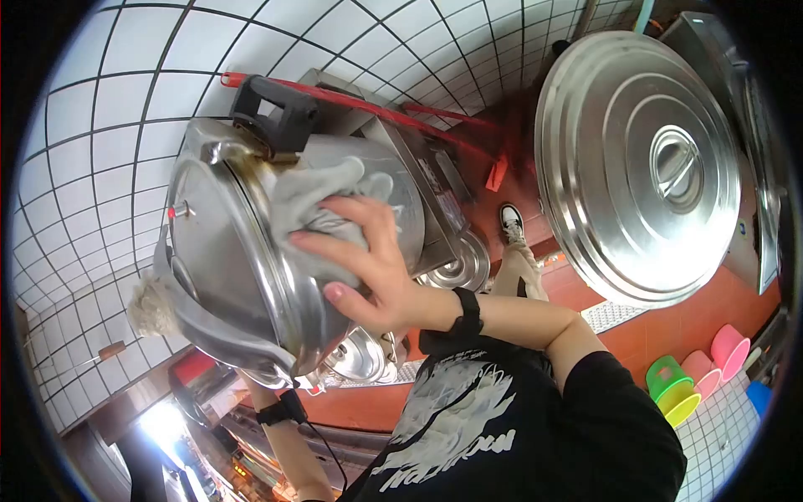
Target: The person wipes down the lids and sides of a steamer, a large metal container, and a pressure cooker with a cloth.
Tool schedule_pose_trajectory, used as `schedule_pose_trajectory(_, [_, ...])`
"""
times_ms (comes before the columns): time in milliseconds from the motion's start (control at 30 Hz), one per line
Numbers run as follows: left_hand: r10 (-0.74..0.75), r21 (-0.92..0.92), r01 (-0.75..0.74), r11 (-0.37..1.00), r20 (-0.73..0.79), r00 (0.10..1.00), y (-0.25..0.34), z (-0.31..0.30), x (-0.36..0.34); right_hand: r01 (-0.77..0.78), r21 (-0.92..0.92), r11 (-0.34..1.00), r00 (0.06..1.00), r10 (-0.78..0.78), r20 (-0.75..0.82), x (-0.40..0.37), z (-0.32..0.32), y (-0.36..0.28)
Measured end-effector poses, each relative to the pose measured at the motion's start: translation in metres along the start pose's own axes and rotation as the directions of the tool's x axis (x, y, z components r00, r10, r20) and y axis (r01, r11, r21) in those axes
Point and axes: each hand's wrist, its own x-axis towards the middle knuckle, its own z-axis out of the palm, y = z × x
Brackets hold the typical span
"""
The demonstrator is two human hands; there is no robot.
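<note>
A big silver pressure cooker [226,243] with a locked-on lid is tilted on its side in front of me. It has a black side handle [274,115], a red-tipped valve [178,211] and a metal bar across the lid. My right hand [372,263] presses a grey-white cloth [322,197] against the cooker's side near the lid rim, its fingers bent over the cloth. My left hand [258,386] is at the cooker's lower edge, mostly hidden behind it, so its fingers do not show.
A large round steel lid [615,167] stands at the right. Red metal bars [360,102] run behind the cooker. Smaller steel lids [460,263] lie below. Green [667,376], yellow and pink tubs stand at the lower right. White tiled wall [109,100] borders the left.
</note>
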Motion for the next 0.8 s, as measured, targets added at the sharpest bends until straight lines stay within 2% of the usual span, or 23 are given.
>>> schedule_pose_trajectory(67, [0.049, 0.016, -0.049, 0.999, 0.014, 0.999, 0.001, 0.006, 0.012, 0.195, -0.064, 0.979, 0.981, -0.194, 0.022, 0.000, 0.005, 0.004])
schedule_pose_trajectory(100, [0.071, 0.024, -0.071, 0.997, 0.020, 0.997, 0.002, 0.011, 0.016, 0.196, -0.075, 0.978, 0.981, -0.195, 0.019, -0.004, 0.005, 0.014])
schedule_pose_trajectory(167, [0.102, 0.040, -0.103, 0.994, 0.027, 0.994, 0.002, 0.006, 0.017, 0.189, -0.234, 0.954, 0.980, -0.198, -0.017, -0.023, 0.004, 0.048])
schedule_pose_trajectory(233, [0.136, 0.054, -0.137, 0.989, 0.022, 0.990, 0.003, 0.006, 0.008, -0.061, -0.329, 0.942, 0.975, -0.015, -0.222, -0.050, 0.005, 0.090])
schedule_pose_trajectory(267, [0.198, 0.356, -0.145, 0.923, -0.119, 0.973, -0.031, -0.010, 0.019, -0.187, -0.340, 0.922, 0.955, 0.090, -0.282, -0.063, 0.001, 0.114])
schedule_pose_trajectory(300, [0.198, 0.349, -0.144, 0.926, -0.124, 0.972, -0.027, -0.002, 0.016, -0.252, -0.380, 0.890, 0.936, 0.125, -0.329, -0.078, -0.002, 0.137])
schedule_pose_trajectory(333, [0.188, 0.112, -0.166, 0.980, -0.223, 0.957, -0.009, 0.014, 0.017, -0.304, -0.316, 0.899, 0.908, 0.172, -0.382, -0.094, -0.003, 0.150])
schedule_pose_trajectory(367, [0.155, -0.129, -0.204, 0.970, -0.314, 0.937, -0.002, 0.021, 0.015, -0.340, -0.235, 0.911, 0.872, 0.212, -0.441, -0.105, 0.001, 0.151])
schedule_pose_trajectory(400, [0.263, 0.209, -0.214, 0.954, -0.245, 0.933, -0.004, 0.014, 0.014, -0.359, -0.267, 0.894, 0.860, 0.206, -0.467, -0.111, 0.006, 0.144])
schedule_pose_trajectory(433, [0.098, 0.066, -0.084, 0.994, -0.255, 0.962, -0.007, 0.008, 0.013, -0.378, -0.297, 0.877, 0.848, 0.200, -0.490, -0.117, 0.011, 0.137])
schedule_pose_trajectory(467, [-0.024, -0.178, -0.032, 0.983, -0.300, 0.954, 0.009, 0.018, 0.011, -0.349, -0.301, 0.888, 0.853, 0.167, -0.495, -0.115, 0.018, 0.122])
schedule_pose_trajectory(500, [-0.151, -0.415, 0.008, 0.910, -0.313, 0.938, 0.027, 0.029, 0.008, -0.318, -0.306, 0.897, 0.856, 0.133, -0.500, -0.108, 0.025, 0.100])
schedule_pose_trajectory(533, [-0.102, -0.427, -0.031, 0.904, -0.285, 0.953, 0.034, 0.032, 0.003, -0.259, -0.289, 0.922, 0.857, 0.081, -0.509, -0.097, 0.034, 0.079])
schedule_pose_trajectory(567, [-0.038, -0.392, -0.047, 0.919, -0.206, 0.978, 0.015, 0.020, 0.006, -0.129, -0.283, 0.950, 0.887, -0.017, -0.461, -0.083, 0.039, 0.053])
schedule_pose_trajectory(600, [-0.020, -0.347, -0.056, 0.936, -0.212, 0.977, 0.016, 0.019, -0.001, 0.033, -0.285, 0.958, 0.907, -0.148, -0.394, -0.067, 0.042, 0.019])
schedule_pose_trajectory(633, [-0.001, -0.304, -0.067, 0.950, -0.218, 0.976, 0.024, 0.024, -0.010, 0.190, -0.267, 0.945, 0.902, -0.275, -0.333, -0.052, 0.045, -0.006])
schedule_pose_trajectory(667, [0.059, -0.184, -0.092, 0.979, -0.181, 0.982, 0.031, 0.024, -0.021, 0.324, -0.281, 0.903, 0.869, -0.402, -0.288, -0.040, 0.048, -0.022])
schedule_pose_trajectory(700, [0.094, -0.085, -0.114, 0.990, -0.207, 0.974, 0.029, 0.024, -0.027, 0.333, -0.280, 0.900, 0.870, -0.408, -0.277, -0.036, 0.050, -0.026])
schedule_pose_trajectory(767, [0.249, 0.077, -0.242, 0.967, -0.100, 0.963, 0.007, 0.017, -0.029, 0.420, -0.401, 0.815, 0.846, -0.511, -0.153, -0.030, 0.048, -0.030])
schedule_pose_trajectory(800, [0.406, 0.232, -0.394, 0.889, -0.005, 0.914, -0.004, 0.013, -0.023, 0.393, -0.477, 0.786, 0.848, -0.511, -0.144, -0.038, 0.046, -0.019])
